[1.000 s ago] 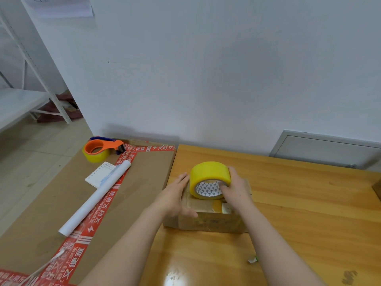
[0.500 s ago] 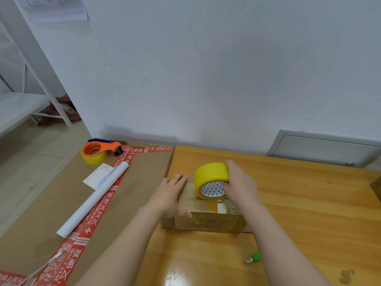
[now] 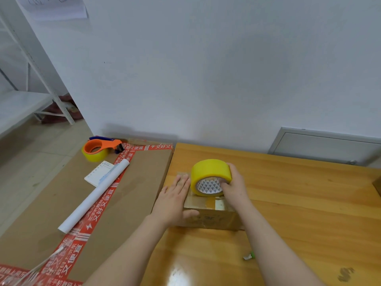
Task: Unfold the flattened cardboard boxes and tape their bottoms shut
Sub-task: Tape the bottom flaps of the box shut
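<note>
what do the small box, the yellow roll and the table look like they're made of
The small box: brown cardboard, matt, with glossy clear tape on top catching light. The yellow roll: plastic packing tape, smooth, slightly translucent, on a printed core, probably card. The table: wood with visible grain, glossy varnish judging by the bright reflection near its front edge.

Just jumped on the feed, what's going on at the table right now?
A person is taping a small cardboard box on the wooden table. The right hand grips the yellow tape roll, which stands on edge on the box top, fingers hooked into its core. The left hand lies flat on the box's left side. An orange tape dispenser and a white paper tube sit untouched on the large carton to the left.
</note>
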